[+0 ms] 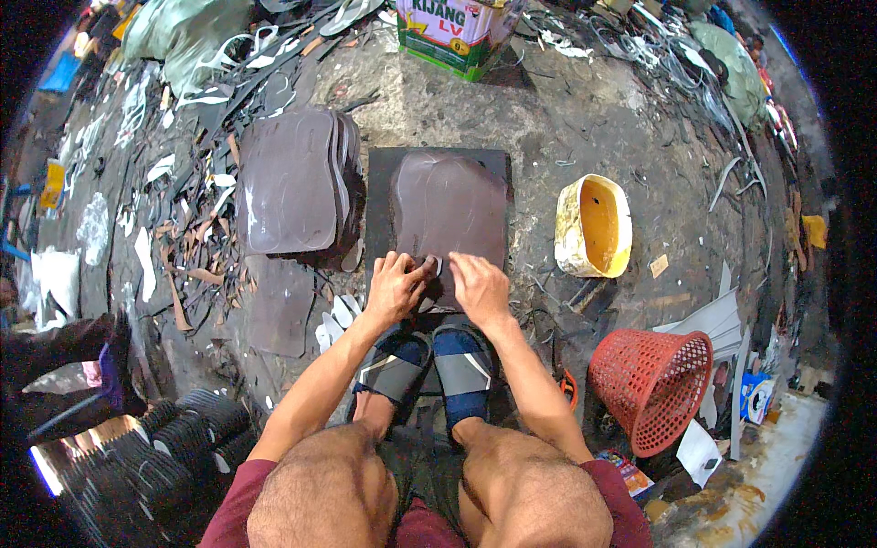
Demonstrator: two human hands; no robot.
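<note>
In front of my feet, a brown sole-shaped sheet (449, 205) with pale curved outlines lies on a black board (381, 173). My left hand (395, 288) is at the sheet's near left edge, its fingers curled together beside a small pale piece (437, 267). I cannot make out exactly what they grip. Just to the right, my right hand (480, 288) hovers at the near edge with thumb and fingertips pressed together; whatever they pinch is too small or hidden. Left of the board stands a stack of similar brown sheets (288, 187).
A cut-open yellow container (566, 228) stands right of the board, with a red plastic basket (630, 374) tipped nearer me. At the far side is a metal can (448, 41). Scraps (187, 265) litter the left floor; stacked dark soles (155, 457) sit at lower left.
</note>
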